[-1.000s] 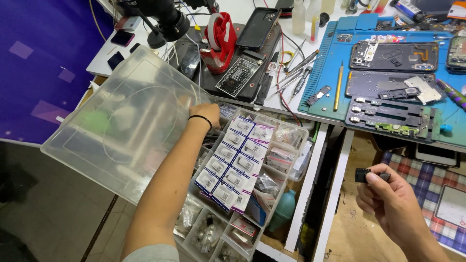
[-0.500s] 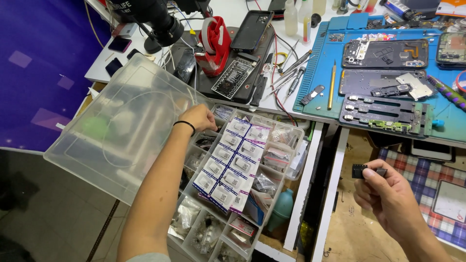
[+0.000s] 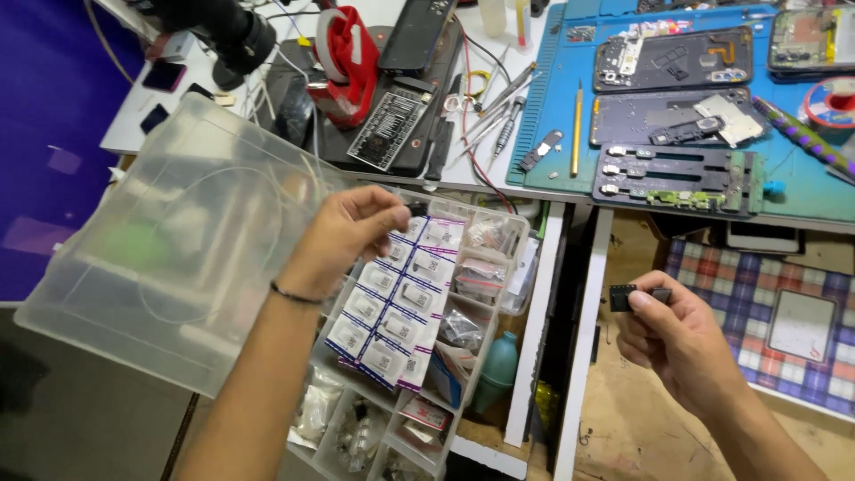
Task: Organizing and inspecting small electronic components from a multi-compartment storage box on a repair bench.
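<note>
A: What's the weak point here?

B: The clear plastic compartment box (image 3: 419,356) sits on an open drawer (image 3: 534,356) under the tabletop (image 3: 499,174), its hinged lid (image 3: 169,249) thrown wide to the left. I'd judge that a nudge from the forearm on the lid could tip the whole box and spill the small bagged parts (image 3: 387,298).

A: And the left hand (image 3: 343,236)?

B: It hovers over the far end of the box, fingers (image 3: 387,214) pinched together at the tips, apparently on something small and dark at the edge of a compartment. I cannot tell what it is, or whether it is truly gripped. A thing that small could drop among the bags and be lost.

A: The right hand (image 3: 681,334)?

B: Held well apart, out over the floor to the right of the drawer. Thumb and forefinger are clamped on a small black component (image 3: 623,298), its end sticking out left of the fingertips. The hold looks shallow to me; if it slips, it falls to the floor, not the box.
</note>
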